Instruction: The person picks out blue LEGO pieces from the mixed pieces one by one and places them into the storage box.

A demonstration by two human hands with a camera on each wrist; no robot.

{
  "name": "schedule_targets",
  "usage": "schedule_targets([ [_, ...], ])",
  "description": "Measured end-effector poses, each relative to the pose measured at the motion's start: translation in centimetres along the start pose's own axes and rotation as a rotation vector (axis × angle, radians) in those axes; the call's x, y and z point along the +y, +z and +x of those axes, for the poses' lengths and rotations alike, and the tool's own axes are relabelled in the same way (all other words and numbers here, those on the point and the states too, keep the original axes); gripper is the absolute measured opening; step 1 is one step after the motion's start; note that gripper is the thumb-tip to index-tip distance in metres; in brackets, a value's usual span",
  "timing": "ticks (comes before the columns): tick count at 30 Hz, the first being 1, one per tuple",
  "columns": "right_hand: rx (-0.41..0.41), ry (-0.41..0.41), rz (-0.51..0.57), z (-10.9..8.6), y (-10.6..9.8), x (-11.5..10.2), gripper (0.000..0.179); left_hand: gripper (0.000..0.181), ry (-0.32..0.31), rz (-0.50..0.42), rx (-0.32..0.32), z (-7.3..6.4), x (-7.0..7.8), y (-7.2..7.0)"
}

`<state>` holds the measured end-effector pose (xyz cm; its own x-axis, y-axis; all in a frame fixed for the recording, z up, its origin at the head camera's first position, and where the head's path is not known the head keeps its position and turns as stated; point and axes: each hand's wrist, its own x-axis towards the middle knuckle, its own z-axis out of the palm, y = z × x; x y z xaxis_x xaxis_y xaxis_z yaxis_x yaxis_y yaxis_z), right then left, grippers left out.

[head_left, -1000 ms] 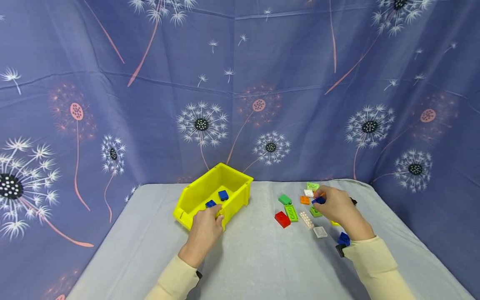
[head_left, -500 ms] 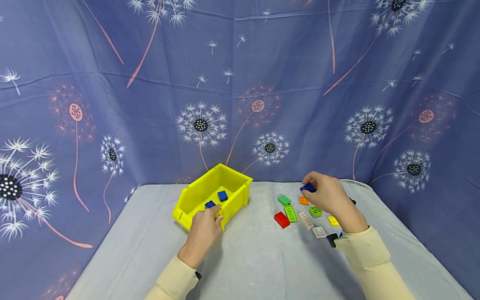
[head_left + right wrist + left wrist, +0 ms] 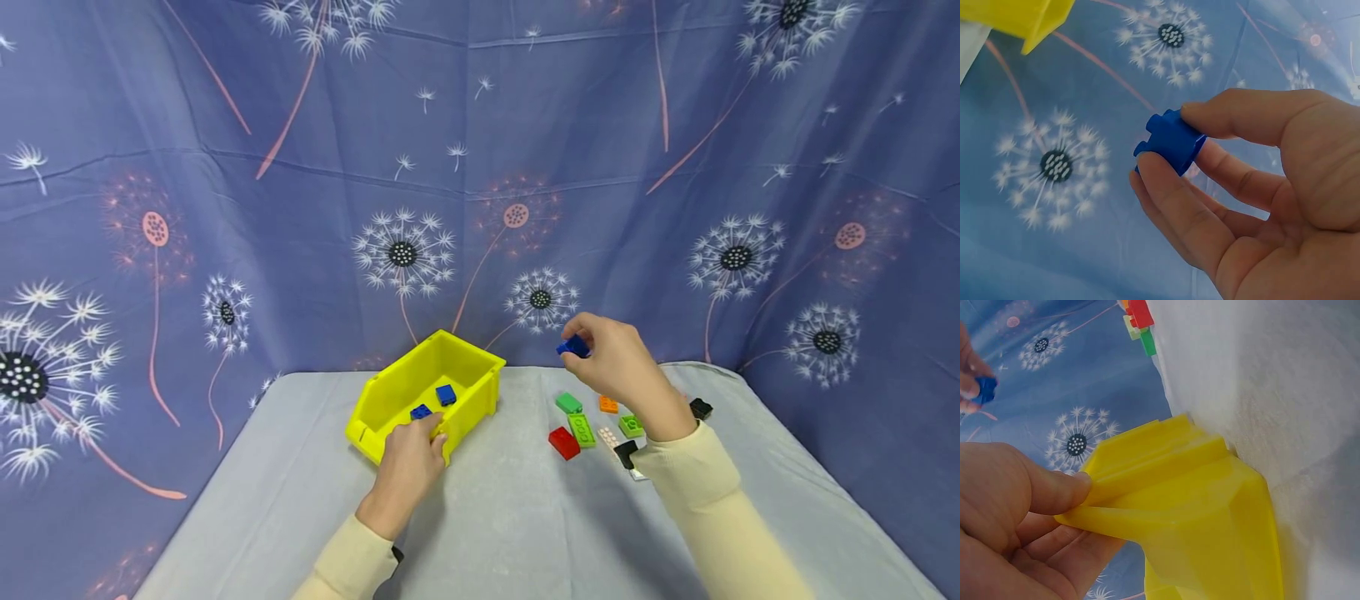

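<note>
A blue toy brick [image 3: 1172, 142] with studs is pinched between the thumb and fingers of my right hand [image 3: 618, 360]. That hand is raised over the table, right of the yellow bin [image 3: 474, 417]. In the left wrist view, my left hand [image 3: 1029, 519] grips the bin's rim between thumb and fingers. Two blue bricks lie inside the bin: one brick [image 3: 446, 394] farther back and another brick [image 3: 421, 412] near the left fingers.
Loose bricks lie on the table [image 3: 495, 517] to the right: a red brick [image 3: 564, 442], a lime brick [image 3: 581, 430], a green brick [image 3: 568, 403], an orange brick [image 3: 608, 404] and a black brick [image 3: 701, 408]. A patterned cloth [image 3: 465, 100] hangs behind.
My right hand has lifted the blue brick from among the loose bricks and carried it up and left toward the bin. The left hand stays on the bin's rim.
</note>
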<state>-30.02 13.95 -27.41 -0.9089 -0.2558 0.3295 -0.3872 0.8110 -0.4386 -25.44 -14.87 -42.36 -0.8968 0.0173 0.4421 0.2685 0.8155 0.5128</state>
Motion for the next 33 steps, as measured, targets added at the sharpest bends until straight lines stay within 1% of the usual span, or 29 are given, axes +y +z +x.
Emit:
schedule_targets([
  [3, 0.005, -0.013, 0.003, 0.7, 0.2, -1.2, 0.025, 0.032, 0.004, 0.001, -0.003, 0.0, 0.0, 0.1],
  [7, -0.011, -0.024, 0.026, 1.5, 0.7, -2.6, 0.028, 0.032, 0.009, -0.004, -0.001, 0.0, 0.0, 0.1],
  [12, -0.031, -0.04, 0.058, 2.8, 1.6, -3.7, 0.028, 0.031, 0.021, -0.001, 0.008, 0.0, -0.1, 0.2],
  [17, -0.045, -0.069, 0.086, 4.1, 2.9, -4.5, 0.026, 0.031, 0.01, -0.001, 0.009, 0.0, -0.1, 0.1],
  [22, -0.089, -0.082, 0.103, 5.1, 4.4, -5.7, 0.026, 0.031, 0.002, 0.005, -0.006, 0.0, -0.1, 0.1],
  [25, -0.123, -0.091, 0.115, 5.6, 5.3, -6.4, 0.028, 0.031, -0.001, 0.004, -0.005, 0.0, 0.0, 0.1],
  [28, -0.154, -0.12, 0.117, 6.1, 6.2, -7.3, 0.027, 0.031, -0.003, 0.004, -0.004, -0.1, 0.1, 0.1],
  [33, -0.185, -0.167, 0.119, 6.8, 7.7, -8.4, 0.026, 0.032, -0.031, 0.006, -0.011, 0.0, 0.1, 0.2],
])
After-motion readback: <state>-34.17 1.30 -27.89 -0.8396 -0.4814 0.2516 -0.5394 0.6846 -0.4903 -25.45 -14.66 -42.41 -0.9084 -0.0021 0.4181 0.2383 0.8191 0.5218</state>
